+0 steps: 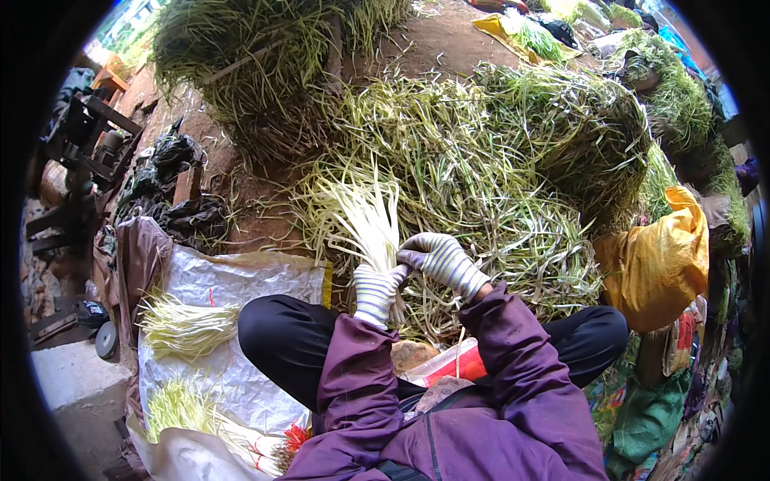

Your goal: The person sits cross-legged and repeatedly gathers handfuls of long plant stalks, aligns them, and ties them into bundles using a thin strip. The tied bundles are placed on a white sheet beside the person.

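My left hand (376, 296), in a striped knit glove, is closed around the lower part of a bunch of pale, leafy stalks (370, 225), whose leaves fan out upward. My right hand (442, 258), gloved alike, has its fingertips at the right side of that bunch, just above the left hand; whether it pinches a stalk cannot be told. Beyond both hands spreads a large heap of loose green and yellowish stalks (457, 162). To the left, a bundle of pale stalks (189, 327) and red-tied bundles (240, 436) lie on a white plastic sheet (258, 379).
Thick stacks of greens stand at the upper left (258, 66) and upper right (595, 132). A yellow sack (659, 264) sits beside my right knee, a green sack (649, 415) below it. Black plastic (171, 180) and a concrete block (78, 379) are at the left.
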`<action>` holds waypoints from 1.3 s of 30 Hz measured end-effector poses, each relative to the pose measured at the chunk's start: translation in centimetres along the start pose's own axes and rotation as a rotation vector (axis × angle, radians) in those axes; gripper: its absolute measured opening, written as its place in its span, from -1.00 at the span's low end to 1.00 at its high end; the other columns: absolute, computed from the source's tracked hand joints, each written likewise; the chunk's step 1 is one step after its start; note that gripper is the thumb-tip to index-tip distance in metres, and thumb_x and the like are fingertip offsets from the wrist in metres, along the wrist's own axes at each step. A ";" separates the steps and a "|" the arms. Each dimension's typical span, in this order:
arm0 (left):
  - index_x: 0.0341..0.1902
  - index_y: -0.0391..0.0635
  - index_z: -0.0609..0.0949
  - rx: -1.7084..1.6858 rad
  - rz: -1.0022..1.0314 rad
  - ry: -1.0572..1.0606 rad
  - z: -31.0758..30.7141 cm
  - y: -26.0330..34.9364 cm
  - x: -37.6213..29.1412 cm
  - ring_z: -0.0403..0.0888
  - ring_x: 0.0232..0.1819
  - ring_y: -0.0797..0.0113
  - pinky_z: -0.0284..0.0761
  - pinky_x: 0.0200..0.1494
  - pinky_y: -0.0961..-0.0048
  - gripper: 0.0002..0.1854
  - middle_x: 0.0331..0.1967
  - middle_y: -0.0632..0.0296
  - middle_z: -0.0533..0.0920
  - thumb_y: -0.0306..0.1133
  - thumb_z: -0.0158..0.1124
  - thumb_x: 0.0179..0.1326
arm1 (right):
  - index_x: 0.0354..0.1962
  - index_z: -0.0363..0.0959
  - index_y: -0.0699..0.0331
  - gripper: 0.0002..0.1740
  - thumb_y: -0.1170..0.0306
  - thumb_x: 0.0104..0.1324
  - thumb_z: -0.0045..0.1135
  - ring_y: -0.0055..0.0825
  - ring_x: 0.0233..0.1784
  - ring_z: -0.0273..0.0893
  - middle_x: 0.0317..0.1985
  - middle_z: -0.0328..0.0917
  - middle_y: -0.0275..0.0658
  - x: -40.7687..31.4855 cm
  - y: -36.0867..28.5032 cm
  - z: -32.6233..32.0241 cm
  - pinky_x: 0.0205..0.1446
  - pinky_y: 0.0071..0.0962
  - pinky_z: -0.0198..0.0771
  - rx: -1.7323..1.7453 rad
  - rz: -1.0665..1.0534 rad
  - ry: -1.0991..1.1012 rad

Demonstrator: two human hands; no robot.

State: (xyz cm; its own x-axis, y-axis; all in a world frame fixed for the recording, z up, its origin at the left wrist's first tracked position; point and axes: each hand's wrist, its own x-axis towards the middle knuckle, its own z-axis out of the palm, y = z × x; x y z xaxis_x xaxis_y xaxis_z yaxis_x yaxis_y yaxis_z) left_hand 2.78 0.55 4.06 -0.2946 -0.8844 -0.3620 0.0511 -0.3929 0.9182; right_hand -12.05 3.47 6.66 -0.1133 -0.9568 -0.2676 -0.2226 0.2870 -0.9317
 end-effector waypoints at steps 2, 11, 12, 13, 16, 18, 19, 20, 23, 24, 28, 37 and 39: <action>-0.24 -0.31 0.57 -0.020 0.042 0.006 -0.2 -0.7 0.1 0.50 -0.44 0.51 0.46 -0.35 0.54 -0.63 -0.44 0.26 0.61 -0.47 0.42 -0.20 | -0.32 0.53 0.31 -0.83 0.38 0.17 0.19 -0.68 -0.43 0.47 -0.50 0.57 -0.32 -0.2 0.1 0.1 -0.29 -0.61 0.42 -0.128 -0.147 0.053; -0.44 -0.23 0.54 -0.031 -0.106 -0.007 0.0 -0.5 0.2 0.44 -0.71 0.51 0.36 -0.67 0.64 -0.85 -0.65 0.29 0.53 -0.55 0.36 -0.07 | -0.13 0.47 0.28 -0.68 0.34 0.17 0.14 -0.16 -0.26 0.54 -0.28 0.57 -0.05 -1.1 2.6 -10.7 -0.14 -0.36 0.45 -0.952 0.299 0.518; -0.43 -0.23 0.54 -0.073 -0.104 -0.011 0.2 -0.5 0.2 0.45 -0.70 0.50 0.37 -0.66 0.64 -0.85 -0.64 0.28 0.53 -0.56 0.35 -0.07 | -0.11 0.46 0.29 -0.66 0.34 0.17 0.15 -0.18 -0.23 0.54 -0.24 0.56 -0.05 -2.3 1.8 -10.2 -0.12 -0.38 0.44 -0.701 0.226 0.451; -0.41 -0.24 0.54 -0.114 -0.103 -0.016 0.2 -0.3 0.2 0.45 -0.68 0.50 0.38 -0.65 0.64 -0.85 -0.62 0.27 0.54 -0.57 0.34 -0.07 | -0.14 0.45 0.30 -0.68 0.31 0.18 0.14 -0.18 -0.27 0.53 -0.29 0.55 -0.06 -3.0 2.1 -8.5 -0.16 -0.38 0.43 -0.580 0.034 0.429; -0.30 -0.26 0.51 -0.341 -0.202 -0.045 0.7 -0.6 0.9 0.44 -0.68 0.46 0.42 -0.62 0.59 -0.82 -0.60 0.28 0.51 -0.57 0.28 0.00 | -0.23 0.44 0.28 -0.71 0.23 0.22 0.08 -0.19 -0.41 0.50 -0.46 0.53 -0.12 -5.1 3.1 -2.7 -0.32 -0.35 0.40 -0.412 -0.390 0.272; -0.26 -0.24 0.49 -0.438 -0.187 0.013 -0.9 0.3 0.9 0.44 -0.67 0.45 0.45 -0.60 0.55 -0.84 -0.63 0.31 0.47 -0.50 0.23 0.09 | -0.23 0.47 0.24 -0.73 0.23 0.22 0.07 -0.22 -0.40 0.51 -0.46 0.53 -0.12 -6.5 2.8 0.0 -0.32 -0.37 0.40 -0.337 -0.255 0.055; -0.25 -0.22 0.49 -0.462 -0.162 0.052 -2.6 0.0 1.3 0.44 -0.64 0.46 0.46 -0.59 0.53 -0.86 -0.65 0.33 0.45 -0.46 0.20 0.13 | -0.24 0.49 0.23 -0.74 0.24 0.22 0.06 -0.22 -0.40 0.51 -0.45 0.53 -0.12 -7.0 3.3 0.7 -0.32 -0.38 0.40 -0.343 -0.157 -0.053; -0.25 -0.17 0.49 -0.650 -0.293 -0.053 -5.5 -0.9 2.5 0.42 -0.60 0.49 0.44 -0.59 0.52 -0.88 -0.64 0.36 0.42 -0.41 0.15 0.18 | -0.21 0.48 0.25 -0.76 0.29 0.23 0.07 -0.31 -0.38 0.52 -0.43 0.54 -0.18 -8.1 3.5 0.6 -0.28 -0.46 0.40 -0.337 -0.168 -0.033; -0.16 -0.18 0.50 -0.655 -0.176 0.050 -5.3 0.8 1.9 0.39 -0.61 0.47 0.49 -0.52 0.48 -0.83 -0.62 0.35 0.41 -0.40 0.15 0.21 | -0.20 0.50 0.27 -0.79 0.36 0.27 0.05 -0.55 -0.43 0.50 -0.47 0.54 -0.28 -11.0 3.4 -1.6 -0.29 -0.58 0.41 -0.278 0.045 -0.053; -0.13 -0.16 0.50 -0.730 -0.176 -0.024 -3.5 2.2 1.0 0.37 -0.63 0.47 0.48 -0.50 0.54 -0.82 -0.61 0.36 0.41 -0.40 0.15 0.21 | -0.20 0.50 0.27 -0.80 0.36 0.27 0.04 -0.60 -0.44 0.49 -0.50 0.53 -0.31 -11.4 3.9 -1.8 -0.30 -0.60 0.40 -0.246 0.017 0.043; -0.04 -0.23 0.44 -0.510 0.045 -0.196 -0.9 1.0 0.2 0.57 -0.41 0.41 0.58 -0.45 0.50 -0.66 -0.40 0.19 0.56 -0.54 0.23 0.09 | -0.32 0.45 0.19 -0.82 0.28 0.29 -0.01 -0.30 -0.61 0.43 -0.63 0.44 -0.20 -8.2 1.1 -0.6 -0.53 -0.40 0.33 -0.347 -0.181 0.211; -0.27 -0.36 0.52 -0.522 -0.119 0.100 0.1 0.7 0.4 0.48 -0.64 0.45 0.44 -0.63 0.58 -0.83 -0.51 0.08 0.58 -0.61 0.25 0.03 | -0.13 0.42 0.12 -0.73 0.22 0.25 -0.02 -0.16 -0.50 0.51 -0.55 0.50 -0.12 -5.7 0.7 1.1 -0.44 -0.27 0.39 -0.480 -0.112 0.083; -0.26 -0.34 0.52 -0.634 -0.101 0.161 -2.4 0.3 1.7 0.45 -0.65 0.44 0.44 -0.62 0.57 -0.83 -0.53 0.11 0.56 -0.55 0.24 0.07 | -0.04 0.41 0.11 -0.70 0.23 0.30 -0.05 -0.22 -0.45 0.55 -0.49 0.55 -0.09 -7.3 3.3 1.0 -0.43 -0.39 0.44 -0.278 -0.148 0.191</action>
State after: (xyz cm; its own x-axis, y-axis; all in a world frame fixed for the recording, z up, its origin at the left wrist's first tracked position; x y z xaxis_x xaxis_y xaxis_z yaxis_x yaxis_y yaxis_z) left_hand 4.57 -1.68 3.34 -0.1833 -0.8424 -0.5067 0.5968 -0.5049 0.6236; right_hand -10.94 11.39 5.32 -0.2330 -0.9706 -0.0601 -0.5018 0.1729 -0.8475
